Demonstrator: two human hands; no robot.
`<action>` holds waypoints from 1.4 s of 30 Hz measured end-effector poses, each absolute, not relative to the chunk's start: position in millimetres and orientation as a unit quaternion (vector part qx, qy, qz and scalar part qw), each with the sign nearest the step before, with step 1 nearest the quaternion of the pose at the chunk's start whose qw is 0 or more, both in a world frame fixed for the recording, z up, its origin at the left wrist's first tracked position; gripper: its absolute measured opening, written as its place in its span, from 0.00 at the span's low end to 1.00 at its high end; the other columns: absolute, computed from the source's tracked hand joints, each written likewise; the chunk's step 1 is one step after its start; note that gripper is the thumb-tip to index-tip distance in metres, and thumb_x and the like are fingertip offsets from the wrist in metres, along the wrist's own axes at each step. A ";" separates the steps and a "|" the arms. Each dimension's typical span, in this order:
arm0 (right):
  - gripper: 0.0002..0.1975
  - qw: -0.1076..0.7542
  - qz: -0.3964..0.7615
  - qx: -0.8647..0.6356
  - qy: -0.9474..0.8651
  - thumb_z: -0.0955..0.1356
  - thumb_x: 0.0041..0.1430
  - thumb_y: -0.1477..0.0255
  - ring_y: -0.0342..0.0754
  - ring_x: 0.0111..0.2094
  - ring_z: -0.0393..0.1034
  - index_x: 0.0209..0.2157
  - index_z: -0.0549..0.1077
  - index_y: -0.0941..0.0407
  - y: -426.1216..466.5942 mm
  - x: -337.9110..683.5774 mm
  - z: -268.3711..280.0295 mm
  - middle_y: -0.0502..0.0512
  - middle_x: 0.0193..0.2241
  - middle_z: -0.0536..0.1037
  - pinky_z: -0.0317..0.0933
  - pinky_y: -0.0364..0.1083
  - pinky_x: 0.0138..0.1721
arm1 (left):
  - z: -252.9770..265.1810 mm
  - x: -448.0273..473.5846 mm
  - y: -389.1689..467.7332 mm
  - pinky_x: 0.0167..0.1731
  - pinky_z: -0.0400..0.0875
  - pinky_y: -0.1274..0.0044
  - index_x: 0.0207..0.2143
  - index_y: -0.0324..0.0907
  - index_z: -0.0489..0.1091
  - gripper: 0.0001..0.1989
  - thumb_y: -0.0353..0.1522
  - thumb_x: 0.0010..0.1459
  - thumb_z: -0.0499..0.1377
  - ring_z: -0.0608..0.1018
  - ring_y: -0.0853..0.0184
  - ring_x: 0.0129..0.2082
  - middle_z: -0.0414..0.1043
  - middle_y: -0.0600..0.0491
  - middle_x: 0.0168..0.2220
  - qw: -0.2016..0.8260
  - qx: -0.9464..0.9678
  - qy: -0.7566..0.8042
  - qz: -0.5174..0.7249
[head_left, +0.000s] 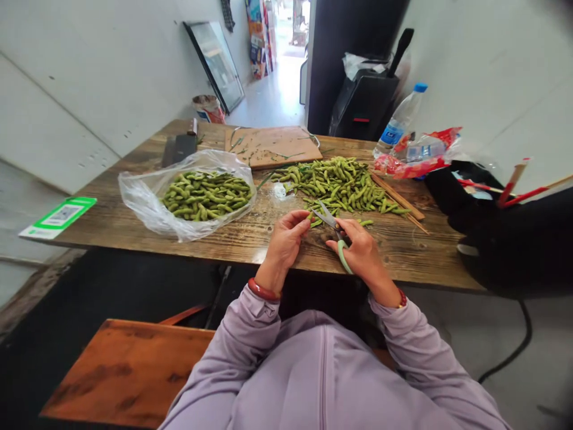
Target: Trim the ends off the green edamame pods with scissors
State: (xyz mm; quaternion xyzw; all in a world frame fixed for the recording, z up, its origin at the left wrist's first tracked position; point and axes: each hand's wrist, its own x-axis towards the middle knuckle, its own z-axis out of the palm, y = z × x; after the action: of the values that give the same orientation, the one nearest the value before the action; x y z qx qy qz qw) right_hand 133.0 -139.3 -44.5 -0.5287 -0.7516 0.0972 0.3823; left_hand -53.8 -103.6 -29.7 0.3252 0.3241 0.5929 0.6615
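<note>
before us on the table (233,246), we have the bag (139,200) at left with pods (206,196) in it, and the loose heap (344,182) to its right. behind both lies the board (277,143). the code card (60,216) sits at the table's left end. we find sticks (396,196) along the heap's right side, the bottle (397,126) farther right and back. our left hand (287,236), with a single pod (310,215) in it, and our right hand (358,246), with scissors (342,254), are before the heap.
</note>
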 end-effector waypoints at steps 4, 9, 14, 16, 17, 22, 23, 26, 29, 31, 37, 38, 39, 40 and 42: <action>0.26 0.360 0.110 -0.506 -0.776 0.74 0.58 0.69 0.54 0.40 0.76 0.58 0.71 0.54 -138.9 132.4 -42.2 0.61 0.50 0.77 0.73 0.55 0.46 | -31.8 -52.3 -109.3 0.30 0.67 0.81 0.32 0.40 0.78 0.13 0.31 0.43 0.74 0.74 0.74 0.29 0.76 0.55 0.30 0.639 0.356 0.333 0.595; 0.28 0.350 0.131 -0.467 -0.802 0.75 0.57 0.69 0.55 0.45 0.76 0.59 0.70 0.53 -133.7 131.3 -40.6 0.61 0.51 0.77 0.73 0.54 0.46 | -36.0 -49.1 -112.7 0.41 0.71 0.78 0.33 0.41 0.78 0.13 0.32 0.45 0.74 0.77 0.71 0.35 0.78 0.55 0.33 0.610 0.392 0.348 0.595; 0.27 0.331 0.120 -0.447 -0.822 0.75 0.58 0.66 0.53 0.38 0.76 0.58 0.71 0.53 -128.5 136.0 -37.2 0.60 0.47 0.78 0.73 0.52 0.41 | -37.8 -49.6 -112.6 0.43 0.73 0.74 0.33 0.41 0.79 0.13 0.38 0.48 0.73 0.79 0.68 0.35 0.79 0.53 0.33 0.601 0.420 0.358 0.579; 0.26 0.325 0.103 -0.444 -0.828 0.74 0.59 0.65 0.54 0.39 0.76 0.58 0.70 0.53 -128.2 139.0 -36.6 0.60 0.45 0.78 0.73 0.53 0.42 | -37.7 -50.7 -112.8 0.43 0.73 0.74 0.33 0.41 0.80 0.12 0.39 0.51 0.71 0.79 0.67 0.36 0.80 0.52 0.34 0.599 0.436 0.361 0.567; 0.26 0.322 0.096 -0.441 -0.832 0.73 0.60 0.65 0.55 0.42 0.76 0.58 0.70 0.53 -128.4 140.5 -36.6 0.60 0.45 0.78 0.73 0.53 0.43 | -37.8 -51.3 -113.1 0.43 0.73 0.74 0.34 0.41 0.80 0.12 0.39 0.52 0.70 0.79 0.67 0.36 0.80 0.52 0.34 0.598 0.443 0.360 0.562; 0.26 0.317 0.090 -0.449 -0.830 0.72 0.61 0.64 0.53 0.41 0.76 0.59 0.70 0.53 -130.6 144.3 -37.9 0.60 0.46 0.78 0.73 0.51 0.42 | -40.4 -52.3 -113.6 0.44 0.72 0.75 0.35 0.40 0.81 0.10 0.38 0.56 0.67 0.79 0.65 0.38 0.81 0.51 0.36 0.576 0.486 0.359 0.551; 0.26 0.318 0.088 -0.450 -0.830 0.73 0.61 0.64 0.53 0.41 0.76 0.59 0.69 0.53 -130.7 143.8 -38.2 0.61 0.46 0.77 0.73 0.51 0.42 | -41.1 -52.1 -113.5 0.43 0.72 0.75 0.36 0.40 0.81 0.10 0.37 0.56 0.67 0.79 0.65 0.38 0.81 0.50 0.36 0.570 0.491 0.360 0.551; 0.28 0.328 0.079 -0.443 -0.830 0.74 0.60 0.63 0.56 0.44 0.75 0.59 0.69 0.54 -129.9 141.1 -39.2 0.62 0.47 0.77 0.72 0.54 0.45 | -42.2 -51.4 -113.4 0.43 0.72 0.74 0.36 0.39 0.81 0.10 0.37 0.56 0.66 0.80 0.64 0.38 0.81 0.49 0.37 0.562 0.497 0.366 0.551; 0.26 0.330 0.073 -0.440 -0.832 0.73 0.61 0.64 0.57 0.46 0.75 0.59 0.69 0.54 -129.4 138.9 -40.5 0.62 0.46 0.77 0.72 0.55 0.48 | -42.4 -51.3 -113.4 0.42 0.72 0.74 0.36 0.39 0.81 0.09 0.36 0.57 0.66 0.80 0.64 0.38 0.81 0.49 0.36 0.562 0.503 0.368 0.544; 0.26 0.326 0.066 -0.439 -0.835 0.72 0.62 0.64 0.56 0.46 0.75 0.60 0.68 0.54 -129.7 138.4 -41.3 0.62 0.45 0.77 0.72 0.55 0.47 | -42.6 -51.4 -113.4 0.42 0.72 0.75 0.35 0.39 0.80 0.08 0.35 0.57 0.65 0.80 0.64 0.37 0.81 0.49 0.36 0.560 0.509 0.367 0.541; 0.25 0.300 0.047 -0.433 -0.849 0.71 0.64 0.65 0.56 0.47 0.75 0.61 0.68 0.55 -129.3 142.8 -40.7 0.62 0.46 0.78 0.72 0.54 0.47 | -41.9 -52.0 -113.0 0.42 0.72 0.74 0.35 0.40 0.80 0.06 0.31 0.57 0.64 0.80 0.65 0.36 0.81 0.51 0.35 0.524 0.530 0.373 0.553; 0.25 0.292 0.046 -0.433 -0.852 0.71 0.64 0.65 0.57 0.47 0.75 0.61 0.68 0.55 -129.0 144.1 -40.1 0.62 0.46 0.78 0.72 0.54 0.48 | -41.2 -52.3 -113.0 0.42 0.71 0.74 0.35 0.40 0.80 0.05 0.30 0.57 0.64 0.79 0.65 0.37 0.81 0.51 0.35 0.515 0.538 0.377 0.551; 0.25 0.283 0.046 -0.432 -0.855 0.71 0.64 0.65 0.57 0.47 0.75 0.61 0.68 0.55 -128.7 145.4 -39.4 0.63 0.46 0.78 0.72 0.54 0.48 | -40.5 -52.6 -113.0 0.42 0.71 0.74 0.34 0.40 0.80 0.05 0.30 0.56 0.64 0.79 0.64 0.37 0.81 0.51 0.35 0.505 0.546 0.382 0.549; 0.25 0.276 0.045 -0.432 -0.858 0.71 0.64 0.65 0.57 0.47 0.75 0.60 0.68 0.55 -128.5 146.6 -38.7 0.63 0.46 0.79 0.72 0.54 0.48 | -39.6 -52.9 -113.0 0.42 0.71 0.74 0.33 0.40 0.81 0.05 0.29 0.56 0.64 0.79 0.64 0.36 0.80 0.51 0.34 0.495 0.553 0.386 0.547; 0.24 0.267 0.044 -0.430 -0.861 0.70 0.64 0.65 0.56 0.48 0.75 0.60 0.69 0.55 -128.6 148.2 -37.6 0.63 0.47 0.79 0.72 0.54 0.48 | -38.3 -53.6 -113.0 0.41 0.71 0.74 0.33 0.41 0.81 0.05 0.29 0.56 0.64 0.79 0.64 0.36 0.80 0.51 0.33 0.484 0.562 0.390 0.546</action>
State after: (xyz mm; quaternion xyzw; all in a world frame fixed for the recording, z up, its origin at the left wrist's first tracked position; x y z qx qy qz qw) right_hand 148.2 -128.6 -37.6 -0.4301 -0.8613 0.0442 0.2667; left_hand -53.6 -113.0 -38.3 0.5621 0.3900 0.5459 0.4837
